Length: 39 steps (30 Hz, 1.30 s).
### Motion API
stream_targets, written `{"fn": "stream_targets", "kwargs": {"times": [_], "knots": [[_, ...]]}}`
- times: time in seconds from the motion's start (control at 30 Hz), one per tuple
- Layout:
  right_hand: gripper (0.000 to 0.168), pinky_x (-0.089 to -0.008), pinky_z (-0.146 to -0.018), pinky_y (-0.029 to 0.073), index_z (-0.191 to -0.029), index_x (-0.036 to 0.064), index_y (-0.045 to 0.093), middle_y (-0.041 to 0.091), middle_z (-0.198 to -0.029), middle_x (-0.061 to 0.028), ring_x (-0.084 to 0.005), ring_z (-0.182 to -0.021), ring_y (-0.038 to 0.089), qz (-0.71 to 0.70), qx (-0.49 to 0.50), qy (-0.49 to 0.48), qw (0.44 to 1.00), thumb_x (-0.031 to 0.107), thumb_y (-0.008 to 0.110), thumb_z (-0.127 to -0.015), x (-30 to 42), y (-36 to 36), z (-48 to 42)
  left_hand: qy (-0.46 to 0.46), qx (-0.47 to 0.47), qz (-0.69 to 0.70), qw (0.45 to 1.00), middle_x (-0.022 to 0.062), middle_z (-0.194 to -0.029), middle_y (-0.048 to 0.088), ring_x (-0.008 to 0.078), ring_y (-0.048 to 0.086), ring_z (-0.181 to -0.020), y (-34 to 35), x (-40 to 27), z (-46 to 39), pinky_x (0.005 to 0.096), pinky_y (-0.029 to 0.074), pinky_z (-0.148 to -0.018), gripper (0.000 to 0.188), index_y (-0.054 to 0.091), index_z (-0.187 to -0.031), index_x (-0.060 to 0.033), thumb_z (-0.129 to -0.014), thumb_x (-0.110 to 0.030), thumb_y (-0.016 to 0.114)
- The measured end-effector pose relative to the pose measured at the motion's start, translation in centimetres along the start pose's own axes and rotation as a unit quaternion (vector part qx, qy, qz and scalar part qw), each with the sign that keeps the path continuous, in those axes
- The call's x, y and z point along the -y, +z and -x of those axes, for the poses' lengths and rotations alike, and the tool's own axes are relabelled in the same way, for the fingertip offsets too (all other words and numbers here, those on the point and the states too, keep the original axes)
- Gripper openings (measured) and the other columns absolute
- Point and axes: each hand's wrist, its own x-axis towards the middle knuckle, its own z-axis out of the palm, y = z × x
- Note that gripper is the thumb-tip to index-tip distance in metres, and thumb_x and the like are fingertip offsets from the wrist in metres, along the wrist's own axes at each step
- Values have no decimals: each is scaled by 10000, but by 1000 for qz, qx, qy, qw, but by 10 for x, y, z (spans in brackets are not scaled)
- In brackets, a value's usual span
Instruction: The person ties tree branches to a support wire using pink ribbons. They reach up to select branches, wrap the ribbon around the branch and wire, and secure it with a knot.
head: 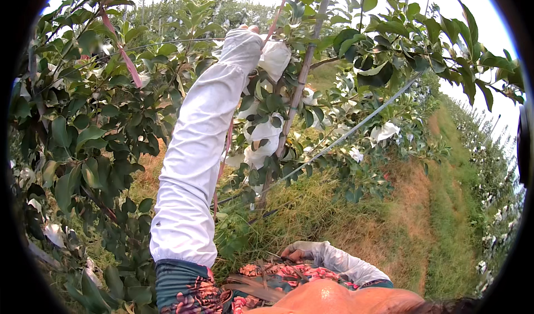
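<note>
My left arm, in a white sleeve, stretches up into a fruit tree. My left hand point(249, 31) is beside a pink ribbon point(276, 15) and a white fruit bag point(275, 59); its fingers are mostly hidden by the cuff, so its hold is unclear. More white bags point(263, 138) hang below along a wooden pole point(301, 80). My right hand point(295, 254), in a pale sleeve, rests low near my waist, by the floral garment point(288, 272) and brown strips point(254, 288). What it holds, if anything, cannot be made out.
A taut wire point(179, 41) crosses behind my left hand. A grey strap point(354, 128) slants down from the upper right branch. Dense leafy branches point(83, 138) fill the left, with another pink ribbon point(127, 63). A grassy strip point(450, 213) runs beside another tree row at right.
</note>
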Motion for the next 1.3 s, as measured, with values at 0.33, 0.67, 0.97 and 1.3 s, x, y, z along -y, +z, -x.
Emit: {"fn": "stream_targets", "kwargs": {"times": [0.33,0.67,0.97,1.3], "knots": [[434,-188,-386,411,-1205,0,437,601,-831,-90,-98,-429,516,-11,-166,-347,923,127,582,-815,199,-9,87,-129,216,156,955,80,-824,643,196,608,-761,-19,7,-25,301,473,-697,188,684,-827,-85,-653,-110,749],[387,-194,-363,345,-1095,34,506,534,-622,22,-56,-399,476,356,-337,-364,792,288,616,-825,394,-19,95,59,218,52,973,57,-783,661,188,612,-727,-15,20,-32,322,480,-682,245,700,-903,-184,-688,-298,728],[352,-210,-366,299,-1002,59,544,490,-576,19,-57,-389,400,399,-366,-371,754,315,666,-794,423,-8,80,46,214,134,966,91,-757,628,189,585,-677,-32,8,-14,315,457,-610,207,691,-877,-67,-690,-156,686],[365,-218,-323,282,-1009,40,541,510,-580,1,-55,-351,411,379,-323,-369,785,311,657,-795,436,-23,77,78,218,106,967,74,-793,652,198,604,-743,-29,18,-21,320,453,-687,253,686,-917,-118,-708,-260,712]]}}
